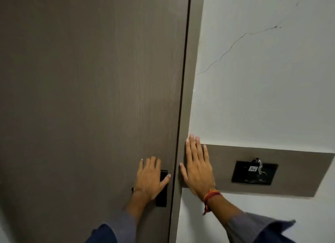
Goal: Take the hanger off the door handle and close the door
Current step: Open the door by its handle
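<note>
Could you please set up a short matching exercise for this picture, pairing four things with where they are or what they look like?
Things:
1. left hand
2. right hand
3. black wall plate
4. crack

Descriptions:
A. runs slantwise across the white wall
B. flat on the door frame, a red thread at the wrist
C. over the black lock plate on the door
D. set in the brown panel, right of the hands

Pairs: 1-C, 2-B, 3-D, 4-A
</note>
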The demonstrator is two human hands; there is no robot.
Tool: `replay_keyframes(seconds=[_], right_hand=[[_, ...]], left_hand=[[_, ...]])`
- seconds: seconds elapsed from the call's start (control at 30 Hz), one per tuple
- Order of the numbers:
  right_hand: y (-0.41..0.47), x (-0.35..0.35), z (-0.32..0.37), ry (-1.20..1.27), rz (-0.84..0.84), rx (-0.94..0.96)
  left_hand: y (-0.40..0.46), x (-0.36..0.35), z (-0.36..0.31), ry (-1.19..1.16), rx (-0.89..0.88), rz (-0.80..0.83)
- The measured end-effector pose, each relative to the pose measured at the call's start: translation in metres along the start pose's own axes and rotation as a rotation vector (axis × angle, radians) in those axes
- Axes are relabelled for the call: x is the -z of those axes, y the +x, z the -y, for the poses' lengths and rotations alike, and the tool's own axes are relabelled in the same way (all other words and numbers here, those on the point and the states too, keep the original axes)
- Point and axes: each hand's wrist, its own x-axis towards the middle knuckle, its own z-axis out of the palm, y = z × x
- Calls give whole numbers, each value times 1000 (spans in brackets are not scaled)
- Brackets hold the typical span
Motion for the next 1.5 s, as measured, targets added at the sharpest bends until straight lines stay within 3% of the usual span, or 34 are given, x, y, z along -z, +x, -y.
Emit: replay_keyframes(seconds=[0.33, 0.6, 0.87, 1.03, 1.23, 1.37, 1.5], right_hand=[[-30, -86, 9, -77, -130, -7], [-27, -124, 7, -98, -263, -3], [-28, -130, 7, -77, -287, 21], [-27, -130, 5, -74, -303, 23], [-27, -126, 6, -68, -282, 28], [-28, -121, 1, -50, -256, 51], [-31, -114, -3, -36, -210, 73]], left_hand=[[-35, -101, 16, -37, 183, 104], [-50, -140, 14, -37, 226, -207], [-52, -155, -2, -565, 442, -207], [-55, -163, -9, -717, 511, -211], [-69, -153, -13, -721, 515, -198], [-86, -135, -14, -713, 483, -36], [-100, -123, -9, -573, 416, -92]])
